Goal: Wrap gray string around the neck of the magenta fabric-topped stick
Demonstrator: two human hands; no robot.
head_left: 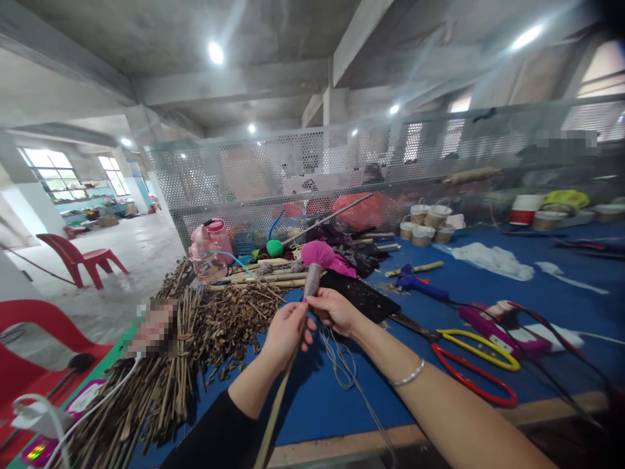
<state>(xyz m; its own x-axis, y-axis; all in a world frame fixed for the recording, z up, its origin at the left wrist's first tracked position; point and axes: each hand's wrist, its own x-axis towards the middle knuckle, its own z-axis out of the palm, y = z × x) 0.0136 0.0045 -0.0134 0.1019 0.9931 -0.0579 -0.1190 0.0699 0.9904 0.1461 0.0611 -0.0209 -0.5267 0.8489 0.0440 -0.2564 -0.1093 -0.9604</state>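
Note:
Between my hands a thin wooden stick [274, 417] slants up from the table's front edge, its top end a thick grey wrapped head [313, 279]. My left hand [287, 331] is closed round the stick just below that head. At the base of the head, the fingers of my right hand [335, 311] are pinched together against it. Loose grey string [344, 365] hangs in loops under my right hand and trails over the front edge. A bright pink bundle [319, 255] lies just behind the head; a dark flat board [364, 296] is beside my right hand.
Dried stalks [161, 365] are piled on the left of the blue table [336, 400]. To the right lie large scissors [476, 365], a blue glue gun [422, 284] and a purple power strip [502, 335]. Small pots [424, 225] stand behind, before a perforated metal screen [273, 172].

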